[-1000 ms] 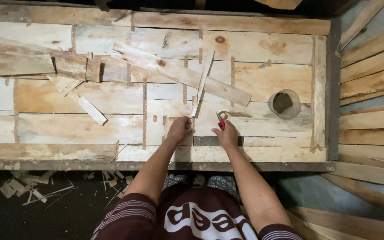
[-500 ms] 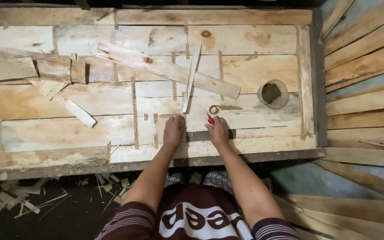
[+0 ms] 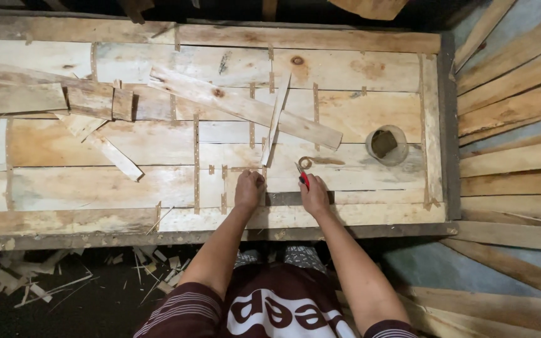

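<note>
A red-handled tool [image 3: 303, 179] is grasped in the fingers of the right hand [image 3: 315, 196], just beside a small ring [image 3: 305, 163]. The left hand [image 3: 249, 189] is rested on the pale plank worktop [image 3: 126, 181], fingers curled and empty. A round container [image 3: 387, 144] is seen at the right. Wood scraps [image 3: 39, 285] are scattered on the dark floor.

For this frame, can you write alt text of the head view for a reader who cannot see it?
A person leans over a plank workbench, left hand pressed on the boards and right hand gripping a red-handled tool. Loose wooden strips lie across the top, with a small round container to the right.
</note>
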